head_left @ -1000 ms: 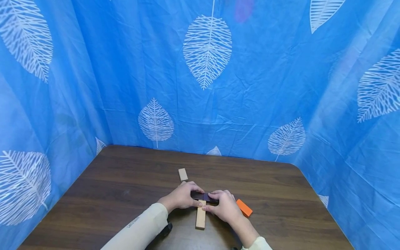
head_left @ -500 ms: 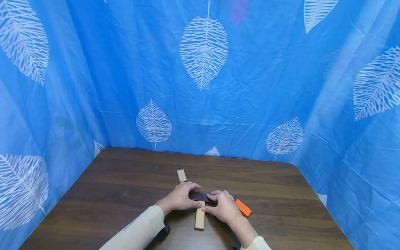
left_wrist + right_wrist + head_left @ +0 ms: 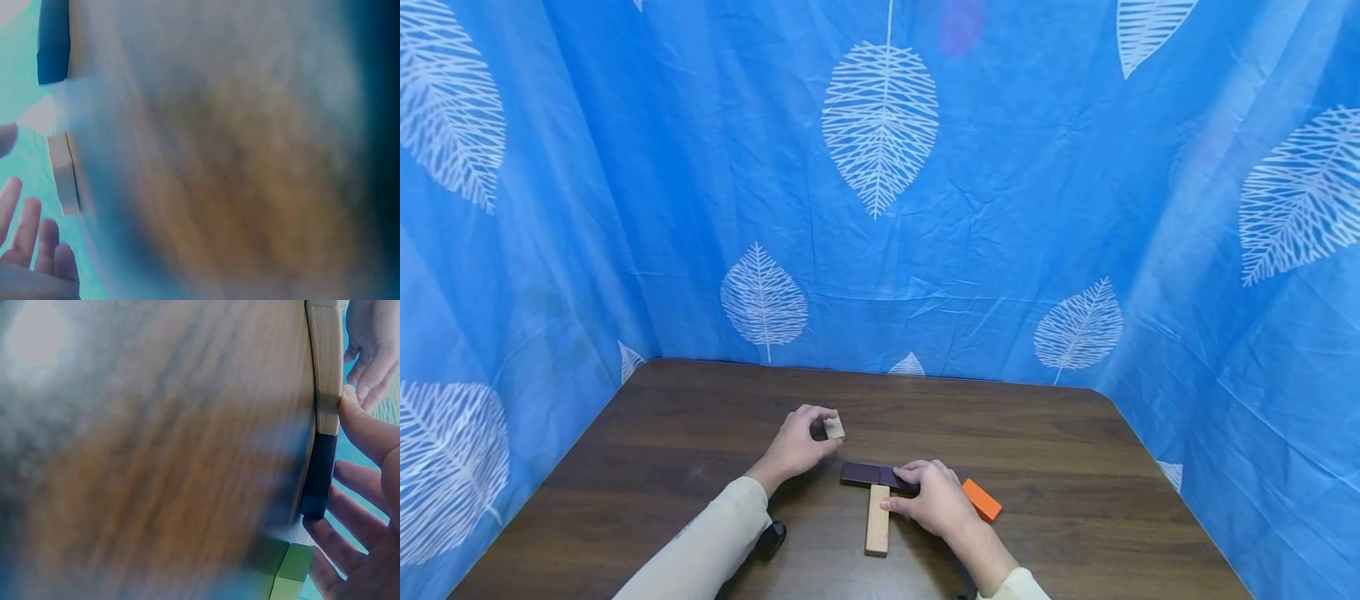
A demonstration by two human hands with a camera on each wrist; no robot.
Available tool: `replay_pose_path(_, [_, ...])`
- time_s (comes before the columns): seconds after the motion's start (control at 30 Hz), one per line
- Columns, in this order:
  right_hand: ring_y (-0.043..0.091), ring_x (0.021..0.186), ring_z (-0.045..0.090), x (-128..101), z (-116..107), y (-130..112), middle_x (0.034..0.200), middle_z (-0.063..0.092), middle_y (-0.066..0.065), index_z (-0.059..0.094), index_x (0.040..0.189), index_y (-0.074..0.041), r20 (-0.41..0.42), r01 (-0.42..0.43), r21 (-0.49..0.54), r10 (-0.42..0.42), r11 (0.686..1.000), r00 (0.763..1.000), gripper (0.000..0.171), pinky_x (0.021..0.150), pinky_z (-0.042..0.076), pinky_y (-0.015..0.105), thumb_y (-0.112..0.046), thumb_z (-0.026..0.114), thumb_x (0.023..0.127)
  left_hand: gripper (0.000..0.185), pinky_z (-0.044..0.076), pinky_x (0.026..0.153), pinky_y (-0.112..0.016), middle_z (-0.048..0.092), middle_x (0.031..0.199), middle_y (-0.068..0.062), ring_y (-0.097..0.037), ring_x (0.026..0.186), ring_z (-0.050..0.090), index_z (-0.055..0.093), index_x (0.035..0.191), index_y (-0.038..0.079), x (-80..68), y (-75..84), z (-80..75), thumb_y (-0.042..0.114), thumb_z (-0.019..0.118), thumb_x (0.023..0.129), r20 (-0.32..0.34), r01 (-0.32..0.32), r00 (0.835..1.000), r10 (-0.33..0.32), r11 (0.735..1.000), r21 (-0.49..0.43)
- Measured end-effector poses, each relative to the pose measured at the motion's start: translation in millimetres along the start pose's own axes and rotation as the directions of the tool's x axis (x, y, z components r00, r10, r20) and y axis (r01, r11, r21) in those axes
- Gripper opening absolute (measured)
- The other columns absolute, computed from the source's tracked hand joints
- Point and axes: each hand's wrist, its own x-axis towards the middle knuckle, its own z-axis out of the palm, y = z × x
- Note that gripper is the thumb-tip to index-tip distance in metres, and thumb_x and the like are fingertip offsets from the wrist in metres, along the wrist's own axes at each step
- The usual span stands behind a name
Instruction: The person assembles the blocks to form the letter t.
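A small pale wooden block [image 3: 833, 429] is sitting toward the back of the dark worktop [image 3: 1060, 450], and the left hand [image 3: 796, 445] is pinching it, fingers curled round its near end. Just to the right, the right hand [image 3: 934, 496] is resting on a dark purple block [image 3: 868, 475], fingers clamped on its right end; that block is lying crosswise over the far end of a long wooden block [image 3: 877, 520]. An orange block [image 3: 983, 499] is lying just beside the right hand.
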Motion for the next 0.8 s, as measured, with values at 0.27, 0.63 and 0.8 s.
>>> replay_pose_path(0.27, [0.029,0.114,0.055,2,-2,0,0.117,0.068,0.001,0.068,0.118,-0.015,0.036,-0.009,0.012,0.008,1.0,0.999,0.063,0.098,0.039,0.052,-0.055,0.075,0.07,0.042,0.032,0.099,-0.054,0.054,0.128,-0.003,-0.03,0.12,0.042,0.065,0.116,0.02,3.2,-6.4,-5.1,0.03,0.077,0.077,0.012,-0.069,0.998,0.069,0.991,0.114])
replay_pose_path(0.63, [0.029,0.112,0.057,1,-3,-1,0.114,0.068,0.001,0.068,0.118,-0.016,0.027,0.039,0.009,-0.039,0.999,0.999,0.06,0.095,0.042,0.05,-0.054,0.075,0.072,0.029,0.033,0.09,-0.043,0.062,0.11,0.011,-0.016,0.109,0.05,0.068,0.117,0.029,-10.2,21.1,17.6,0.036,0.061,0.09,0.383,-0.404,0.868,0.316,0.898,0.174])
replay_pose_path(0.8, [0.028,0.111,0.057,2,-3,0,0.113,0.068,0.001,0.068,0.119,-0.016,0.023,0.058,0.011,-0.059,0.998,0.998,0.059,0.094,0.044,0.049,-0.052,0.075,0.072,0.025,0.042,0.089,-0.036,0.064,0.106,0.009,-0.012,0.1,0.055,0.069,0.114,0.025,-10.2,26.1,24.7,0.027,0.063,0.09,0.405,-0.41,0.856,0.322,0.899,0.152])
